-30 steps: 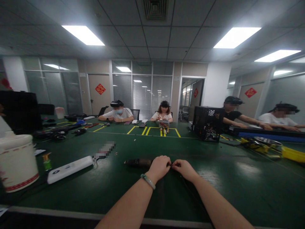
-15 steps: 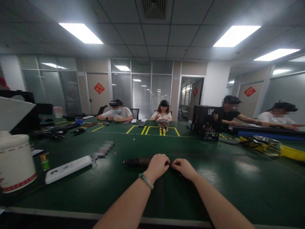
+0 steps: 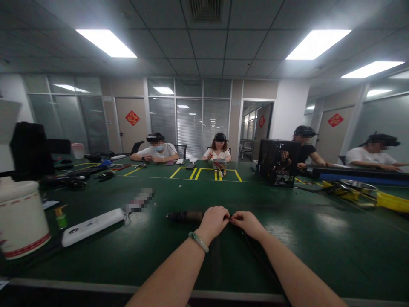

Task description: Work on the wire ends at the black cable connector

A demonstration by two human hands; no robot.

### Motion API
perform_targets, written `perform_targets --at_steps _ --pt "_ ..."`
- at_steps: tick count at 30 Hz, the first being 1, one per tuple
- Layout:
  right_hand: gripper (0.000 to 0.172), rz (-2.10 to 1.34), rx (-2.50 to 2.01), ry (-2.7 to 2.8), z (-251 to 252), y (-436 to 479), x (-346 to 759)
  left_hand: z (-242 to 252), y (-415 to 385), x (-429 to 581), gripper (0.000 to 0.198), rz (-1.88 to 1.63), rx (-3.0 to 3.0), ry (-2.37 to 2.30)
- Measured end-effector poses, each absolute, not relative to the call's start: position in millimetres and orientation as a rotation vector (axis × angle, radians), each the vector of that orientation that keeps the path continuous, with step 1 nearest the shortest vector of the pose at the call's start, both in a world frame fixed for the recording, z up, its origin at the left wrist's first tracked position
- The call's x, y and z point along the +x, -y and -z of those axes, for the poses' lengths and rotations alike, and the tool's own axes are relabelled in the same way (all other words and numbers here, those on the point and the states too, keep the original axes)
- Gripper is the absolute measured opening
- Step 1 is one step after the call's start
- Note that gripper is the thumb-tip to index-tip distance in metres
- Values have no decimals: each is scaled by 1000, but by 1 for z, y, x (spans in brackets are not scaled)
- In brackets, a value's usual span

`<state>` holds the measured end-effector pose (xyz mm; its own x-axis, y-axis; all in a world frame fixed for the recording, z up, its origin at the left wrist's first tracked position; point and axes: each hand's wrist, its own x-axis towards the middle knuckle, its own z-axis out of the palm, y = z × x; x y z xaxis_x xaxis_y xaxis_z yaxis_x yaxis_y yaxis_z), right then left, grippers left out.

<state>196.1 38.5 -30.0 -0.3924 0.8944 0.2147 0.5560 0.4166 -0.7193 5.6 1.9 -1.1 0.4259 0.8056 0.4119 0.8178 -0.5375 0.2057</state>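
My left hand (image 3: 213,221) and my right hand (image 3: 247,223) rest on the green table (image 3: 319,247), fingertips meeting in a pinch around something small and dark that I cannot make out. A pale green bead bracelet (image 3: 198,241) circles my left wrist. A dark cylindrical tool (image 3: 183,216) lies on the table just left of my left hand, partly hidden behind it. A thin dark cable (image 3: 255,256) runs from the hands back along my right forearm.
A white power strip (image 3: 92,226) lies to the left, beside a small green bottle (image 3: 61,216) and a white bucket (image 3: 21,217). A black mesh case (image 3: 278,162) stands at the right rear. Several people sit along the far and right sides.
My hands hold the same pinch with almost no movement. The white and dark object at the far left edge has shifted, and the person behind the black case has leaned back.
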Motion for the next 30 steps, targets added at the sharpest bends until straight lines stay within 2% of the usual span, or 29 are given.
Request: perform_targets --at_steps 19,30 --pt "21 -751 -1188 2099 32 -41 197 5 -5 4 8 746 -2600 1464" --pt "23 -757 -1229 2091 29 -38 197 3 -2 5 15 775 -2586 1511"
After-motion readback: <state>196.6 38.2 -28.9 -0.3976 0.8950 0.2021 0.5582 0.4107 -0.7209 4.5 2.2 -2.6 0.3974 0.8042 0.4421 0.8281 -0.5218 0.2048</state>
